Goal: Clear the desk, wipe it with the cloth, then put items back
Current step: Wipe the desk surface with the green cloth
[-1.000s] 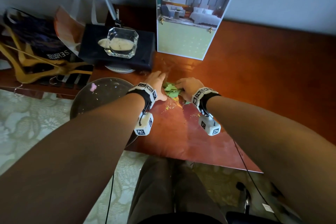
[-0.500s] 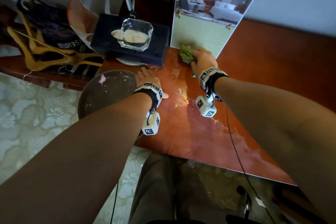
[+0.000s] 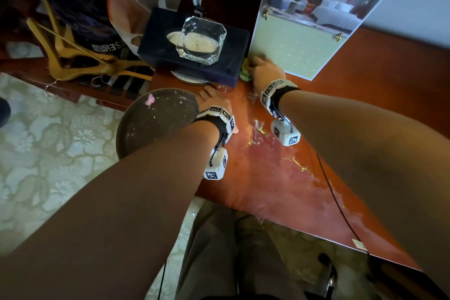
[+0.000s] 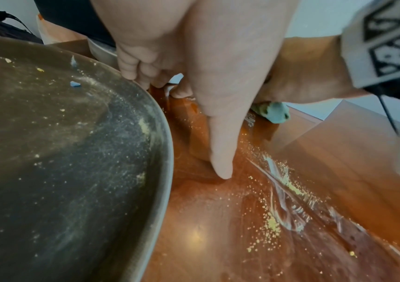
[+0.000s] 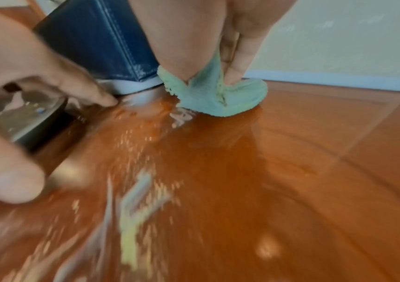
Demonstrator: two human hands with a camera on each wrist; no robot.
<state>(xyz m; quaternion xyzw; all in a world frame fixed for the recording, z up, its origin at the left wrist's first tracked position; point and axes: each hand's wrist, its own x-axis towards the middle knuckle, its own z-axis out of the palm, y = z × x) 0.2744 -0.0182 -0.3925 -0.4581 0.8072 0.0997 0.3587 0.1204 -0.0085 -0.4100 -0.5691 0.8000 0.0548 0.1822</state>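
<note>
Desk (image 3: 304, 192), reddish wood with a glossy top, near edge toward the person: streaked wet, with yellow crumbs (image 4: 272, 225) and a crumpled scrap of clear film (image 4: 288, 208) lying loose mid-surface; judged not yet wiped clean. Risk: a return stroke may drag this grit across the gloss or flick it off the near edge to the floor. Dark round tray (image 3: 155, 124), dusty, overhanging the desk's left edge. Left hand (image 3: 210, 102), beside the tray: thumb extended with its tip on the wood, fingers curled down at the tray's rim; whether they grip the rim cannot be told. Risk: a nudge from this hand could tip the overhanging tray. Right hand (image 3: 264, 73), farther in: fingers pinching the green cloth (image 5: 220, 99) and pressing it to the wood in the narrow gap between the dark blue box (image 3: 194, 46) and the tall printed carton (image 3: 304, 39). Risk: a hard push there could shove the box, which sits partly on a pale round base (image 3: 187, 78) and carries a heavy glass ashtray (image 3: 202, 40); the glass could slide and fall. The upright carton looks easy to topple if struck low. Both remain on the desk, so clearing seems incomplete and the wood beneath them would go unwiped. Wooden hangers (image 3: 73, 56) and bags (image 3: 80, 17) at far left, well apart.
</note>
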